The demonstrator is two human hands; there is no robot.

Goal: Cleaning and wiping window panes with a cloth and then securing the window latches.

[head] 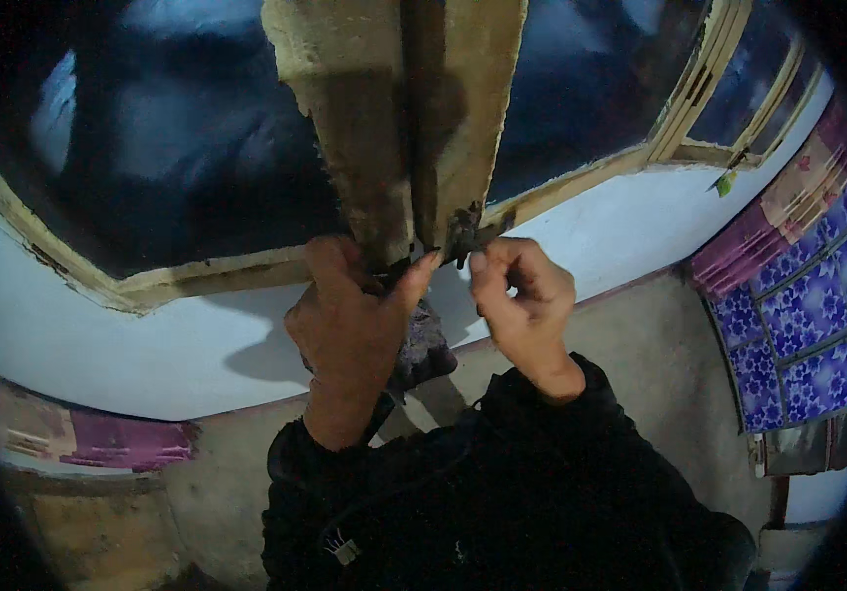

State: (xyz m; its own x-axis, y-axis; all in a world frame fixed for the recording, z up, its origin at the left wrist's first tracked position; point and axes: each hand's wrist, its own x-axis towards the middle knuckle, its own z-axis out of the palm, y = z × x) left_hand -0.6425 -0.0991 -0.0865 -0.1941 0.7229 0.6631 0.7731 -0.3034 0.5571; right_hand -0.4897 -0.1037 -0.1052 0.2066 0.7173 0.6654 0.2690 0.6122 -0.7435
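Before me are two wooden window casements, the left one (342, 133) and the right one (479, 111), with their edges almost meeting. My left hand (357, 318) is at the bottom corner of the left casement, fingers curled around something dark there; a mottled grey cloth (423, 343) hangs just below it. Close to a dark metal fitting (465, 229) at the foot of the right casement, my right hand (523, 295) has thumb and forefinger brought together. Whether a small thing lies between those fingertips cannot be made out.
A pale wooden frame (246, 273) runs along the bottom of the dark window panes, above a white wall (135, 354). Purple-and-beige curtains (128, 443) hang low at the left. On the right are a similar curtain (741, 251) and a blue flowered cover (807, 325).
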